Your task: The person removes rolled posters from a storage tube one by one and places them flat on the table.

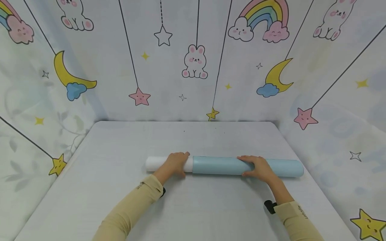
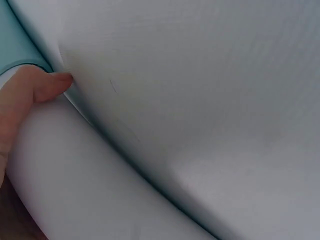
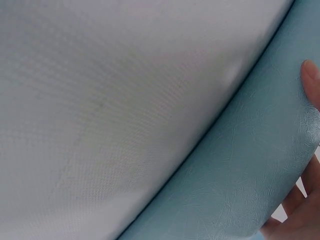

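Observation:
A long cylindrical roll lies crosswise on the white table. Its left part is a smooth white tube [image 1: 155,164]; the longer right part is a light blue, leather-textured roll [image 1: 215,165]. My left hand [image 1: 174,164] grips the white tube just left of the blue edge, thumb on the near side and fingers over the far side. In the left wrist view its thumb [image 2: 35,87] lies beside that edge. My right hand [image 1: 258,168] holds the blue roll right of its middle, thumb and fingers on opposite sides. Some right fingers [image 3: 300,210] show past the blue surface.
The white-covered table [image 1: 211,207] extends around the roll. A cloth with rabbits, stars and moons [image 1: 169,73] hangs behind the table and along both sides. The roll's right end lies close to the table's right edge.

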Demonstrator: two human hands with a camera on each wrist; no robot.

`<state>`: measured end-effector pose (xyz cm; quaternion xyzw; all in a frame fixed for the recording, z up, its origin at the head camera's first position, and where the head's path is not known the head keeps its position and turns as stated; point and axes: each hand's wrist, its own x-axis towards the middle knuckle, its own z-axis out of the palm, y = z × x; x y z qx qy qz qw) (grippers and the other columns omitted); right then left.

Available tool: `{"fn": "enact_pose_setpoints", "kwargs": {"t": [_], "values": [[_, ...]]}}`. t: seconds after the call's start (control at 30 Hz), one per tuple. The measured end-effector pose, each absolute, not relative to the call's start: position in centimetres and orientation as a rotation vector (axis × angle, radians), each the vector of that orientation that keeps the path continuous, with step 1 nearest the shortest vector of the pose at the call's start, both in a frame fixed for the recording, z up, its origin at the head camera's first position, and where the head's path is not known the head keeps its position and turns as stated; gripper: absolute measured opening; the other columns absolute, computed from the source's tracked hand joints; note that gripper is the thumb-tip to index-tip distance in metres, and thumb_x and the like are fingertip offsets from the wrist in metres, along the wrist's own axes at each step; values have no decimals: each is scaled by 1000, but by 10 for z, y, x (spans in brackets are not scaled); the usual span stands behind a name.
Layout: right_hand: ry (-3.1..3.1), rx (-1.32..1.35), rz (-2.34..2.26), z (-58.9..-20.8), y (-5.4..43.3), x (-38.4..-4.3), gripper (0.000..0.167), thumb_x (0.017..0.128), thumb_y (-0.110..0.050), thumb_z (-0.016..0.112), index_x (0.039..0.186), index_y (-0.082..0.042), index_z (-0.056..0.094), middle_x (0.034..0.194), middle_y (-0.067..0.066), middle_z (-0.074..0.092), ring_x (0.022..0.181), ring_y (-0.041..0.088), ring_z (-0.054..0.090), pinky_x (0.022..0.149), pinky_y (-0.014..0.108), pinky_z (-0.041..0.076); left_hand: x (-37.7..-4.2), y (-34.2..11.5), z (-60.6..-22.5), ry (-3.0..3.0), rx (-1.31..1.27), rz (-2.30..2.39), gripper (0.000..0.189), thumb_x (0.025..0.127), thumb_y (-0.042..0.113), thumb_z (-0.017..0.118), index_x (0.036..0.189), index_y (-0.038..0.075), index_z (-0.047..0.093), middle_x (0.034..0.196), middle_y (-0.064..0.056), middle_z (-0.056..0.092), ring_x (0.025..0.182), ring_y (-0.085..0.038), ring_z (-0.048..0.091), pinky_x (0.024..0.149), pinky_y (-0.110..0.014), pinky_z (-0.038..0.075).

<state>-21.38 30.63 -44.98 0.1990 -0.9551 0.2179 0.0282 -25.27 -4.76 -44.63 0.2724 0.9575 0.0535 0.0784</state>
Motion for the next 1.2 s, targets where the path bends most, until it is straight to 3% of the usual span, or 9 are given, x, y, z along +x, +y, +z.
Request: {"fn": "enact_pose_setpoints", "kwargs": {"t": [0.23,0.43,1.2], "values": [[-2951,607,683,-449,305,-214,67,63,-18,83,125,-13,57,126,13,54,118,36,47,98,62,20,-259,-45,-450,2838,812,152,65,56,33,87,108,9,56,94,-4,60,86,-22,58,72,-38,48],[-2930,608,680,-448,305,-213,68,61,-18,84,124,-12,59,125,15,55,116,37,47,97,63,21,-259,-43,-449,2843,804,119,58,57,31,87,103,9,58,93,-4,61,85,-22,58,72,-38,48],[-2925,645,701,-449,306,-213,68,63,-17,83,125,-11,57,126,14,54,117,36,47,97,61,24,-254,-81,-455,2876,755,160,53,61,23,85,104,7,59,94,-5,61,85,-25,58,74,-40,47]]}}
